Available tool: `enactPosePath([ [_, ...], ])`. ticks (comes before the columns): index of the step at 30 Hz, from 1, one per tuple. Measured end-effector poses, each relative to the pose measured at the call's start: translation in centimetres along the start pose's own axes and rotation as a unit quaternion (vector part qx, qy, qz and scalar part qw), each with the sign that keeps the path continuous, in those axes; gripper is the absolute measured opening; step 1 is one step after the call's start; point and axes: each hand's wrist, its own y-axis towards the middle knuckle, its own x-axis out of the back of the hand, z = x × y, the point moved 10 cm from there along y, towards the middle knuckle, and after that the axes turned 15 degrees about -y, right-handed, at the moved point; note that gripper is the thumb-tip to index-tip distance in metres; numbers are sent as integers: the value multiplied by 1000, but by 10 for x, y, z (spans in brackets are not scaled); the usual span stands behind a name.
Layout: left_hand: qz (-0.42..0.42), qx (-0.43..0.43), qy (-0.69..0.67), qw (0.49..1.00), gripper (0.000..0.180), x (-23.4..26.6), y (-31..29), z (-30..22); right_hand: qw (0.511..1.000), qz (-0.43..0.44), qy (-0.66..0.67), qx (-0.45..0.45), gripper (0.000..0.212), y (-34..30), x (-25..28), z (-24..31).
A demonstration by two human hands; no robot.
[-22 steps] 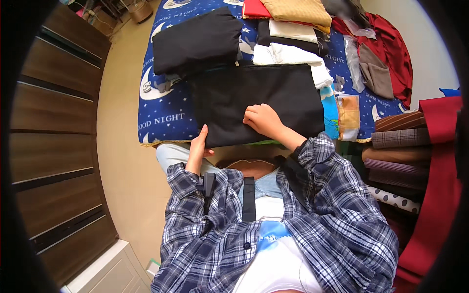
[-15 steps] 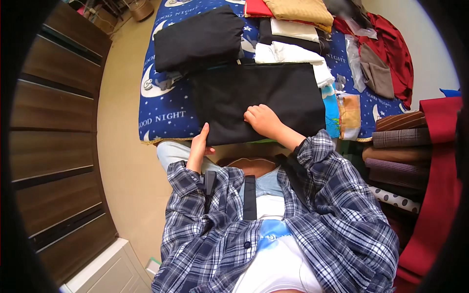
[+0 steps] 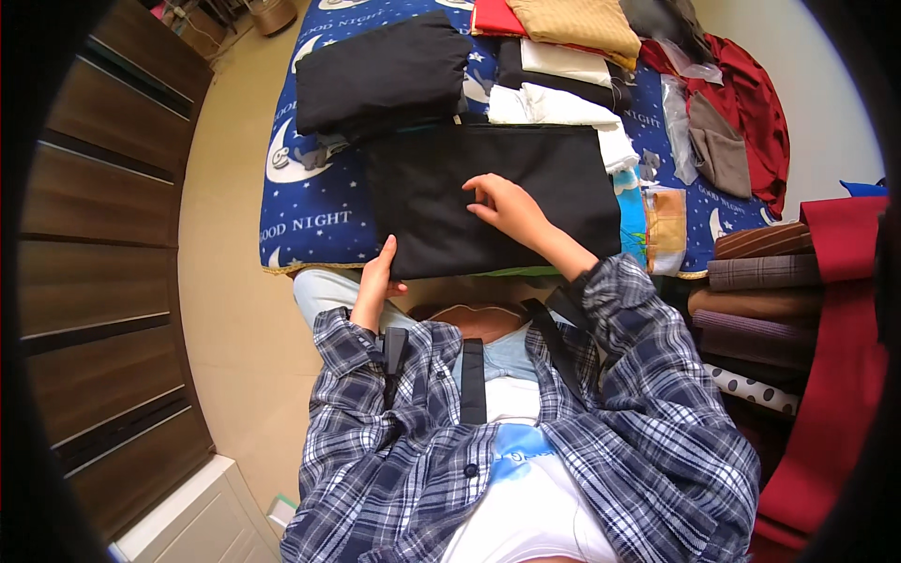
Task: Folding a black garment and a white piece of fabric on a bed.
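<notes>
A black garment [image 3: 450, 197] lies spread flat on a blue bed sheet with moons and stars [image 3: 310, 197]. My left hand [image 3: 378, 275] grips its near left corner at the edge of the bed. My right hand [image 3: 505, 204] rests palm down on the middle of the cloth, fingers spread. Just beyond it lies a second folded black garment [image 3: 380, 70].
Folded white, black, tan and red clothes [image 3: 563, 56] are piled at the far side of the bed, with dark red cloth [image 3: 751, 122] to the right. A stack of folded fabrics [image 3: 760, 310] stands at the right. A dark wooden wardrobe [image 3: 103, 235] runs along the left past the beige floor.
My right hand has slid a little farther across the black garment. My left hand stays on the near left corner.
</notes>
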Motion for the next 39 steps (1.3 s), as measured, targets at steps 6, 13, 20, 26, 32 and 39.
enactPosePath([
  [6, -15, 0, 6, 1000, 64, -3, 1, 2, 995, -46, -81, 40, 24, 6, -14, -7],
  [13, -8, 4, 23, 1000, 65, 0, 4, 2, 991, -84, -102, -1, 12, 9, -14, -4],
  [20, -6, 13, 23, 1000, 65, 5, 2, 4, 996, 38, -61, -60, 13, 15, -37, -13],
  [26, -10, 9, 23, 1000, 62, -7, 2, 2, 737, 637, 223, 29, 24, -115, -71, 64],
  [32, -8, 6, 17, 1000, 65, 2, 4, 3, 979, 195, -5, 60, 16, -59, -8, 39],
  [39, -19, 11, 28, 999, 65, 0, 6, 6, 991, 58, 98, -66, 25, -55, -31, -6],
])
